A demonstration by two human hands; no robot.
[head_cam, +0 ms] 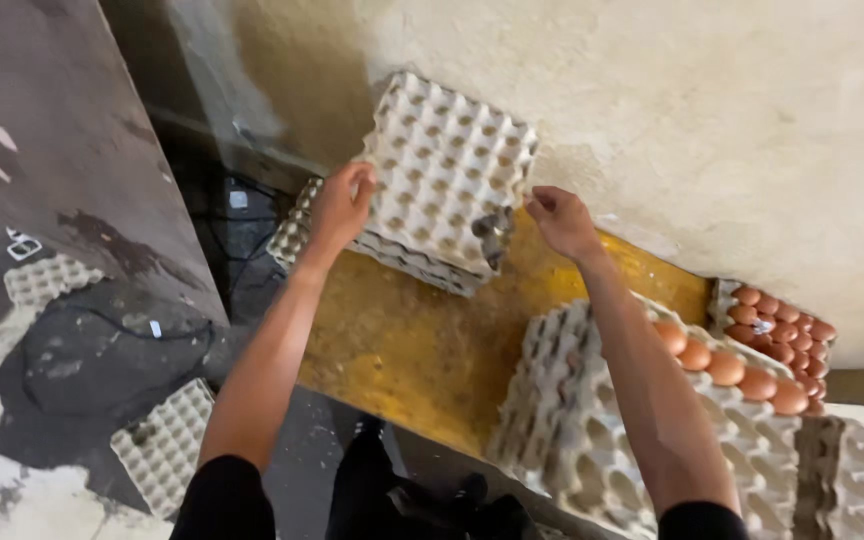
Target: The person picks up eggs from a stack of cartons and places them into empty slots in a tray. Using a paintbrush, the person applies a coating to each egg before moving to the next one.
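We see a pale plaster wall [712,120] filling the top right, and a dark wet floor [82,370] on the left. Between them sits a yellow desk [402,350], worn and stained.

On the desk's near right stands a tall stack of grey trays [572,420], its top one holding a row of brown eggs [727,368]. Behind that, against the wall, is another tray full of eggs [782,330]. At the far end of the desk lies a low pile of empty trays [392,252].

The empty egg tray [452,165] is held tilted above that low pile, its near edge touching or just over it; we cannot tell which. A dark clump [492,235] sits on its lower right edge, too blurred to name.

Our left hand [340,205] grips the tray's left edge, fingers [360,180] curled over the rim. Our right hand [562,222] is just beside the right edge, fingers loosely bent, apparently not clamped on anything.

Two loose trays lie on the floor, one near [164,445], one farther [47,278].

Our judgement: handling goes best with both hands on opposite edges, since pulp trays flex and tear one-handed. Keep it level, match the cups to the pile below, and lower it straight.
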